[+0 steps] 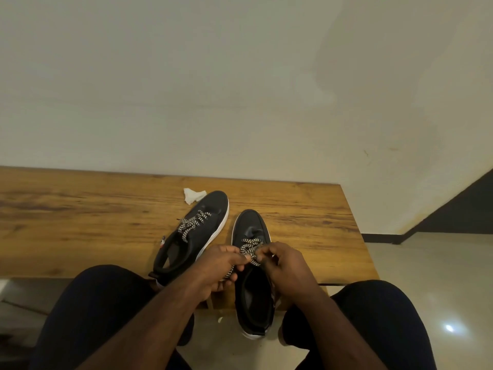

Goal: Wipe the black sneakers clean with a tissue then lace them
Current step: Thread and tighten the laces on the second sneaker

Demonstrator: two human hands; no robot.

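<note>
Pinching the checkered lace point(249, 253), both hands' fingers point(262, 254) seem curled tight.

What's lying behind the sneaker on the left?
A crumpled white tissue lies on the wooden table, just past the toe of the left sneaker. Whether they touch is unclear.

Black sneakers point(210, 209) with white soles; black-and-white checked laces point(192, 224); white tissue point(193, 195); brown wood-grain desk point(80, 209).

Both hands hide the right sneaker's point(250, 228) upper eyelets.
</note>
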